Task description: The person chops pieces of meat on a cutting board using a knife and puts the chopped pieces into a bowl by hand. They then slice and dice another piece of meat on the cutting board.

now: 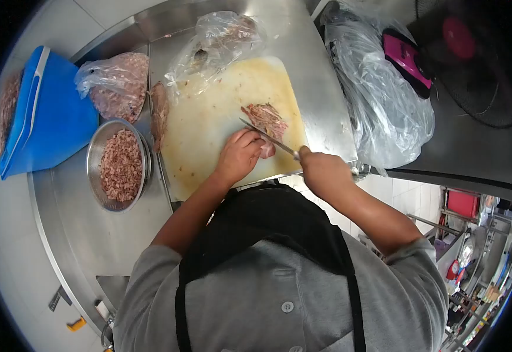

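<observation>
Centrally, in the head view, a yellowed cutting board (215, 120) lies on a steel counter (320, 88), its near edge close to the wearer's black apron (262, 226). The right hand (326, 173) is wrapped around the handle of a knife (274, 141), just past the board's near right corner; the blade slants up and left over the board. The left hand (240, 155), fingers bent, rests against a piece of meat (267, 150) on the board's lower right; whether it grips or only steadies it, I cannot tell. Beyond the blade lies sliced meat (267, 119), near the board's right edge.

Room to move stretches left of the left hand across the board, up to a long meat piece (159, 114) at its left edge. On the right, a strip of steel separates the board from a large clear bag (379, 111). A steel bowl (93, 176) of chopped meat stands lower left.

The fingers and blade partly hide the piece of meat. A crumpled plastic bag (220, 41) covers the board's far left corner, its contents hard to make out. Dark, curved borders cut off the outer surroundings.
</observation>
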Demonstrator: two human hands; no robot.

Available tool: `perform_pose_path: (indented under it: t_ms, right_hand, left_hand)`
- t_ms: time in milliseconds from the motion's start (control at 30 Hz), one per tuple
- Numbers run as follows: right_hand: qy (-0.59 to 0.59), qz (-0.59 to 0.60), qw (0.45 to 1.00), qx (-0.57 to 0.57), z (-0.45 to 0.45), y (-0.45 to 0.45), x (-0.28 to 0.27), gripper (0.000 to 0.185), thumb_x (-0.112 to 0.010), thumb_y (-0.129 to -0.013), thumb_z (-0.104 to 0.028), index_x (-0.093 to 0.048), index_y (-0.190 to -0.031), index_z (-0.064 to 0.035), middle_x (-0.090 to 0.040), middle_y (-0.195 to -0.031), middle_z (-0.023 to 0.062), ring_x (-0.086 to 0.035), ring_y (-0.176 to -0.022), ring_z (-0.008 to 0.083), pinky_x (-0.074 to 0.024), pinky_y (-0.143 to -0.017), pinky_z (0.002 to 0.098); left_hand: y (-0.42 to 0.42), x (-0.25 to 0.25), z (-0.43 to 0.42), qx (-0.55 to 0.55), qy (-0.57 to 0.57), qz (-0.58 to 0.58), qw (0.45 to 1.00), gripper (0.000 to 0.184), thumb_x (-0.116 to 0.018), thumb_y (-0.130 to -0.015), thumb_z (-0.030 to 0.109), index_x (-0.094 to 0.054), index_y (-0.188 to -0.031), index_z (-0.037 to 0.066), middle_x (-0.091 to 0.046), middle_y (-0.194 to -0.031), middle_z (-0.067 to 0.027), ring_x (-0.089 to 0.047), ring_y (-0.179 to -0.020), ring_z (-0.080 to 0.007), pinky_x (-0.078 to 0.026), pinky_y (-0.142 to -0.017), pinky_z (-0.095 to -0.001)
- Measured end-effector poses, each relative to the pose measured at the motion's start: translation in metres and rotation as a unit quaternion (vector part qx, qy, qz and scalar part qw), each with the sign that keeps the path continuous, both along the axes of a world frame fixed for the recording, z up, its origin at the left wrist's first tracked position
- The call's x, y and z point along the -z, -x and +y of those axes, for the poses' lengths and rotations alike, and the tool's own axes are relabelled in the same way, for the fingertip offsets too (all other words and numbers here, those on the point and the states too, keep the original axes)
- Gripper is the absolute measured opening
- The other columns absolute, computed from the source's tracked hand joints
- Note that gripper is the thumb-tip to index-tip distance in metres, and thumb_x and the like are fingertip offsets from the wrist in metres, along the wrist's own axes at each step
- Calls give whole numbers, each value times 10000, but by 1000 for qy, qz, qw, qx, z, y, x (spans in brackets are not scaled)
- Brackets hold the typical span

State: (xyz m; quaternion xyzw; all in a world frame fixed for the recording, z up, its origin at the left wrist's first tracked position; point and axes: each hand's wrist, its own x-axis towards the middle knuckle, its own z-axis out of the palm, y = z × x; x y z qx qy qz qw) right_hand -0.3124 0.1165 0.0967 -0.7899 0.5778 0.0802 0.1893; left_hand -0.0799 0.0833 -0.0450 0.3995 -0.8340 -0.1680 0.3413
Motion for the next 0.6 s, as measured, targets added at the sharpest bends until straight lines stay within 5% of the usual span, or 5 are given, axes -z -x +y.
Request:
perform_pose_path:
  t_ms: [133,267,500,600]
  right_hand:
    - [29,-1,1000,-6,-33,-26,48,153,-526,-961,-159,-553,-1050,-38,-709,-804,207,-713,-750,395,-549,-657,524]
    - [-27,27,999,-11,-17,-18,-9,190,-507,-1004,-211,-545,-1033,-27,-709,-805,212,-714,-757,394,-550,-662,522]
    - [-29,18,999,5,-36,-43,29,190,-536,-923,-112,-572,-1086,-23,-729,-909,234,-736,-841,382,-577,-746,501]
    - [-31,20,999,-9,-27,-35,-7,181,-513,-940,-114,-573,-1086,-26,-731,-901,225,-735,-820,386,-579,-722,502]
  left_hand:
    - [-1,2,-5,-6,-2,9,1000,249,-727,-772,59,-709,-1020,61,-645,-1112,-86,-589,-1122,-320,-487,-977,-443]
    - [-2,8,1,-9,-4,35,999,245,-743,-779,69,-711,-1022,65,-644,-1087,-92,-597,-1095,-332,-491,-969,-447]
    - [-2,9,0,-21,0,24,999,220,-761,-775,91,-716,-988,63,-651,-1098,-80,-594,-1122,-313,-505,-971,-428]
    - [-6,11,0,-10,3,24,1000,201,-764,-778,99,-718,-971,65,-655,-1086,-82,-596,-1119,-313,-506,-971,-428]
